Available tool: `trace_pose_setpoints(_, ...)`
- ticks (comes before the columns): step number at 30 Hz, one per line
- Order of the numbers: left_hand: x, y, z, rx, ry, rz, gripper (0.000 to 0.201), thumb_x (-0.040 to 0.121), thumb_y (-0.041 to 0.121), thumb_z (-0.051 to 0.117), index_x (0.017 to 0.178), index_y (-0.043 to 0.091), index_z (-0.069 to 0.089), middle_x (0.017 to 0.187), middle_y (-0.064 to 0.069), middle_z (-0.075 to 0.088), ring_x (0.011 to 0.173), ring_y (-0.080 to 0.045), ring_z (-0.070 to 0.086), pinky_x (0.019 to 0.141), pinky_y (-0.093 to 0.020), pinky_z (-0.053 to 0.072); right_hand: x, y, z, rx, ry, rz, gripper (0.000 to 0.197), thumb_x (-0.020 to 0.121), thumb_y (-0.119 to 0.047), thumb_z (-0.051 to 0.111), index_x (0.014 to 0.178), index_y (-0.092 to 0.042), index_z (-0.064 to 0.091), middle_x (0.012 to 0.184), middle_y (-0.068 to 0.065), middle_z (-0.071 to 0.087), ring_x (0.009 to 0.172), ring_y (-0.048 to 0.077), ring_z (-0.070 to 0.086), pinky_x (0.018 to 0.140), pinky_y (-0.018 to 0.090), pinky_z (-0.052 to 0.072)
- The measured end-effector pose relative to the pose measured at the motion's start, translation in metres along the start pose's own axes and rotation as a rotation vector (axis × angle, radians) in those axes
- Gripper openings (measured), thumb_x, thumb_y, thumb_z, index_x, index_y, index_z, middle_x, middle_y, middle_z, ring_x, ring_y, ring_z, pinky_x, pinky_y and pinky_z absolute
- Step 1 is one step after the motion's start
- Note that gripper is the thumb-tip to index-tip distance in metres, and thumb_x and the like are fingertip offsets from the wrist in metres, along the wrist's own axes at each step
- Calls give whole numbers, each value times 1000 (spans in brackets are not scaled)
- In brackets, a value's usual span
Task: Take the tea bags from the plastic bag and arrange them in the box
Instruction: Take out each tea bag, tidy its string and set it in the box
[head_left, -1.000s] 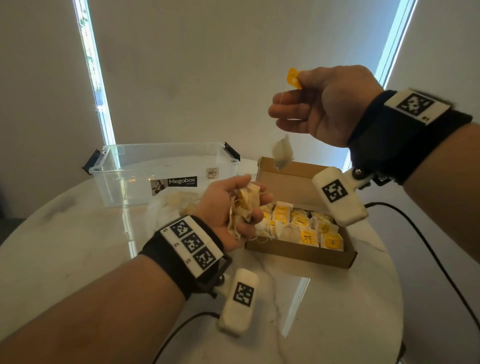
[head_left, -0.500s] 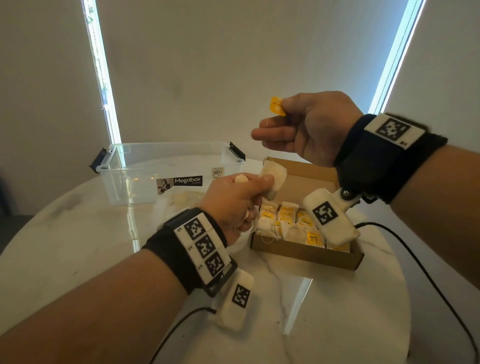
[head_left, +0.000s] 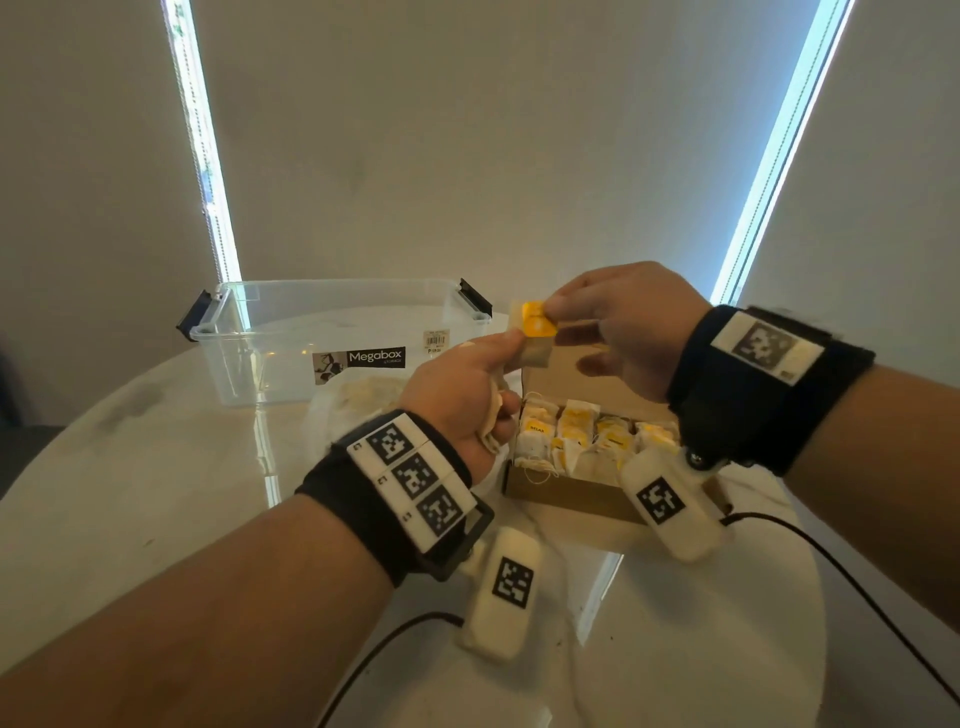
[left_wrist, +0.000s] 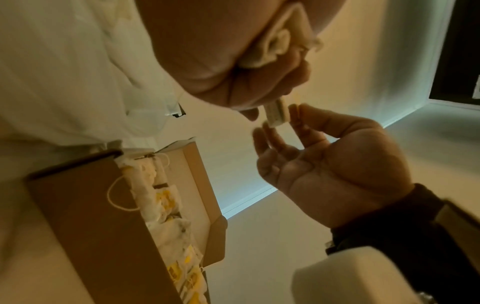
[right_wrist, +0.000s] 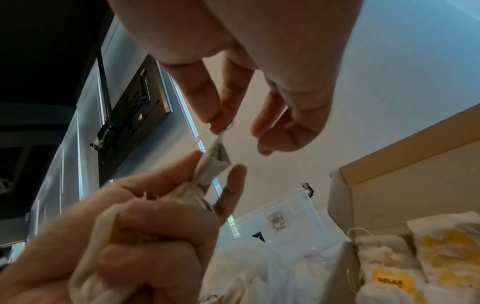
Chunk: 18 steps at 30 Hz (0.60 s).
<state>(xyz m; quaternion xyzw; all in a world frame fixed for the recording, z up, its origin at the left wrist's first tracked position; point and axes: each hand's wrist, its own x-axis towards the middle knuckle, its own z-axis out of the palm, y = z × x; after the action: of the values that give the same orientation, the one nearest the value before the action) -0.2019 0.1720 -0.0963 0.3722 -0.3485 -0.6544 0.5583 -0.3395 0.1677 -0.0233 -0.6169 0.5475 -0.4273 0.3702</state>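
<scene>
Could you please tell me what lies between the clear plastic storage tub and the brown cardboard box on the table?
In the head view, a crumpled plastic bag of tea bags lies between clear plastic storage tub and brown cardboard box.

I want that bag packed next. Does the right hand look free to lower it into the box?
Probably not yet: the right hand pinches only the yellow tag, while the left hand grips the bag. The box below is open.
</scene>
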Motion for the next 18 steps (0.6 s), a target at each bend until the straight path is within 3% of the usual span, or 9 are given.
trace_pose_setpoints(3, 0, 0, 0, -14, -5, 20, 24, 96, 31, 60, 114, 15, 60, 103, -3, 59, 42, -4, 39, 33, -18, 30, 2, 5, 3, 24, 11, -9, 8, 93, -11, 68, 90, -6, 73, 90, 11, 76, 84, 24, 73, 70, 32, 58)
trace_pose_setpoints(7, 0, -3, -1, 47, 14, 69, 25, 90, 32, 69, 107, 15, 63, 97, -6, 59, 44, -6, 41, 34, -19, 31, 5, 11, 6, -21, 86, -51, 10, 90, -12, 71, 81, -8, 75, 87, 13, 75, 75, 22, 69, 69, 32, 58)
trace_pose_setpoints(9, 1, -4, 1, 92, 45, 88, 19, 87, 30, 73, 98, 17, 65, 89, -5, 60, 44, -7, 42, 35, -20, 32, 7, 14, 8, -26, 98, -42, 10, 89, -14, 73, 81, -8, 76, 87, 12, 75, 75, 21, 68, 68, 31, 59)
trace_pose_setpoints(12, 2, -5, 4, 113, 91, 94, 17, 89, 26, 72, 99, 16, 64, 86, -5, 59, 44, -8, 44, 37, -21, 33, 10, 15, 8, -42, 104, -48, 9, 86, -15, 75, 84, -6, 76, 87, 12, 75, 75, 21, 69, 66, 31, 56)
trace_pose_setpoints(15, 1, -5, 5, 191, 108, 133, 10, 90, 25, 71, 92, 17, 65, 79, -4, 61, 45, -9, 46, 40, -23, 35, 16, 11, 2, -96, 27, -54, 13, 83, -13, 78, 94, -10, 72, 84, 8, 74, 62, 14, 69, 56, 27, 49)
trace_pose_setpoints(18, -1, -5, 6, 273, 119, 146, 9, 91, 24, 71, 91, 17, 67, 72, -1, 63, 45, -8, 47, 41, -23, 36, 24, 4, -6, -328, -130, -34, 12, 86, -19, 77, 97, -16, 73, 80, 1, 73, 61, 11, 64, 57, 26, 45)
